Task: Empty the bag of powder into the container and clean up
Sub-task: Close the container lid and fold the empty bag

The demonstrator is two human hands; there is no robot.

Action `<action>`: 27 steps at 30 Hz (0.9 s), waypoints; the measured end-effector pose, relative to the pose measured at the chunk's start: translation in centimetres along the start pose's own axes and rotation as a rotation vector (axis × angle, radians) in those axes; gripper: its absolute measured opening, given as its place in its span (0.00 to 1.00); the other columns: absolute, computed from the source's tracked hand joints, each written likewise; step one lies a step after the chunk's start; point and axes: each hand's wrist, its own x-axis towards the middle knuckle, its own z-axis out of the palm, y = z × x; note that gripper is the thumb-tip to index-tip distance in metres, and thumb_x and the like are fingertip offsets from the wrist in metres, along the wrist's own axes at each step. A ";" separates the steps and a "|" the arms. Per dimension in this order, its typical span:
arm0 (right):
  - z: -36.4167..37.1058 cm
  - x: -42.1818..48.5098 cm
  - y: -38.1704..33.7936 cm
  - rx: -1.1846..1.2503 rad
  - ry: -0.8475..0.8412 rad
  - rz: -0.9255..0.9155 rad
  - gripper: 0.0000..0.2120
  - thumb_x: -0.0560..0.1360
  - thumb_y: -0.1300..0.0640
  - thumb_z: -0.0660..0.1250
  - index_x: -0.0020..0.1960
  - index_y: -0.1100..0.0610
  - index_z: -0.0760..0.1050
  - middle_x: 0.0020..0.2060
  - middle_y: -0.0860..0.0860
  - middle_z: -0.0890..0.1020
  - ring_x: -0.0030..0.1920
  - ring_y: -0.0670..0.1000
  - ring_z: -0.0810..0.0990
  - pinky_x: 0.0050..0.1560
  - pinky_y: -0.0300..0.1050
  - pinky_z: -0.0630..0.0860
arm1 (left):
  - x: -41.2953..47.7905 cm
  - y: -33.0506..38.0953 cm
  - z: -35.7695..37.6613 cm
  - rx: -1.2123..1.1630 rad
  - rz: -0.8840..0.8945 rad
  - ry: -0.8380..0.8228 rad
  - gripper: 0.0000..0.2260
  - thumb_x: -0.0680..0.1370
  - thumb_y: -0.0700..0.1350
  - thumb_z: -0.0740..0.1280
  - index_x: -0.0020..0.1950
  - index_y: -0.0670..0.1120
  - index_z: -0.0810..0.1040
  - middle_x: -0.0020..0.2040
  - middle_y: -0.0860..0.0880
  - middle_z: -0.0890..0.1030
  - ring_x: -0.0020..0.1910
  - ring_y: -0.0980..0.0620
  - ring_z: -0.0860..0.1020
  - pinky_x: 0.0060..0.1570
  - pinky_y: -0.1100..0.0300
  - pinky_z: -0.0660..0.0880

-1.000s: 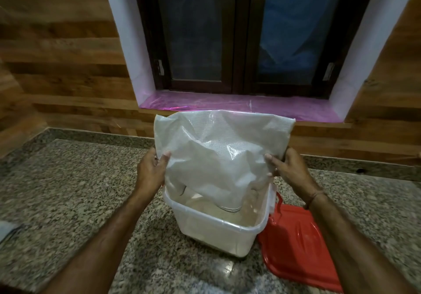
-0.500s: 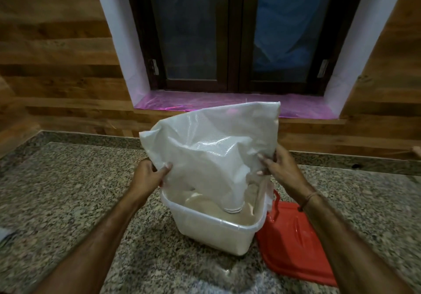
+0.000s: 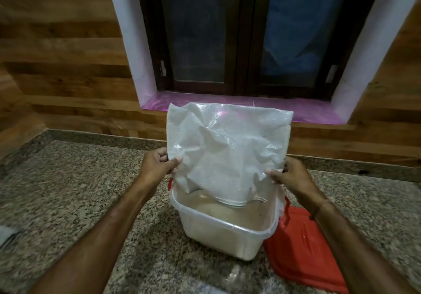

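A crumpled white woven plastic bag hangs upside down, its mouth dipping into a translucent white plastic container on the granite counter. My left hand pinches the bag's left edge and my right hand pinches its right edge, both just above the container's rim. Pale beige powder lies inside the container. The bag looks flat and limp.
A red lid lies on the granite counter right beside the container. A wood-panelled wall and a window with a pink-covered sill stand behind. A pale object sits at the counter's left edge.
The bag has been shaken and straightened, its top now spread flat and square again. Both hands kept their hold on its sides and shifted slightly.
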 end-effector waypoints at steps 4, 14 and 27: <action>0.1 -0.3 -0.7 -0.055 0.051 -0.058 0.15 0.79 0.53 0.72 0.65 0.51 0.80 0.55 0.48 0.87 0.53 0.51 0.87 0.42 0.46 0.84 | 1.1 0.1 -0.4 0.231 0.131 0.105 0.08 0.83 0.47 0.67 0.59 0.45 0.78 0.51 0.45 0.85 0.47 0.46 0.86 0.42 0.47 0.85; 2.4 2.1 -7.1 -0.177 0.237 -0.004 0.06 0.83 0.56 0.66 0.58 0.55 0.72 0.49 0.49 0.79 0.46 0.50 0.78 0.36 0.40 0.75 | 6.5 -0.2 -0.7 0.083 -0.032 0.007 0.11 0.85 0.49 0.64 0.58 0.43 0.77 0.49 0.45 0.83 0.44 0.46 0.83 0.31 0.60 0.75; 19.2 7.2 -15.4 -0.007 0.135 0.208 0.12 0.80 0.61 0.70 0.38 0.60 0.77 0.23 0.47 0.78 0.25 0.48 0.75 0.23 0.34 0.70 | 14.1 -4.6 -18.8 -0.256 -0.433 -0.085 0.09 0.82 0.46 0.69 0.58 0.41 0.80 0.51 0.41 0.85 0.46 0.43 0.84 0.37 0.54 0.81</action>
